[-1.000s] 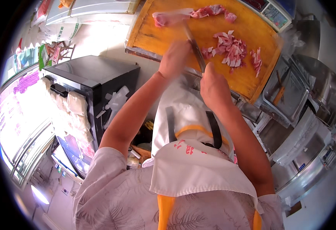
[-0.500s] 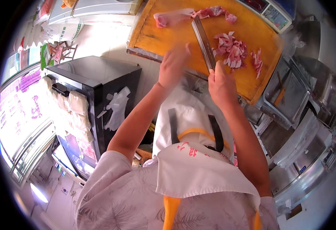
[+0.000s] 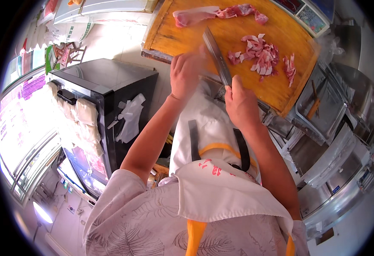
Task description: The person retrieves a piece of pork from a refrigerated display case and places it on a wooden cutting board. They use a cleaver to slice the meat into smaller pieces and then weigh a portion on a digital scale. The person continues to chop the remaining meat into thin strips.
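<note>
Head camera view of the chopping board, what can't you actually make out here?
- Left hand: fingers motion-blurred; touching the cleaver or not is unclear.
- Cleaver handle: hidden inside the right hand.
- Chopping board: top edge cut off by the frame, near edge partly hidden by both hands.
- Long meat strip: cut unclear, too small.
- Tray: contents too small and warped.

One large orange-brown wooden cutting board [image 3: 204, 38] carries one long uncut strip of pink raw meat [image 3: 214, 12] and two heaps of chopped pink meat pieces [image 3: 257, 51], the smaller at the right. There is one broad steel cleaver [image 3: 217, 57], one black cabinet [image 3: 106, 85] and two bare hands.
</note>
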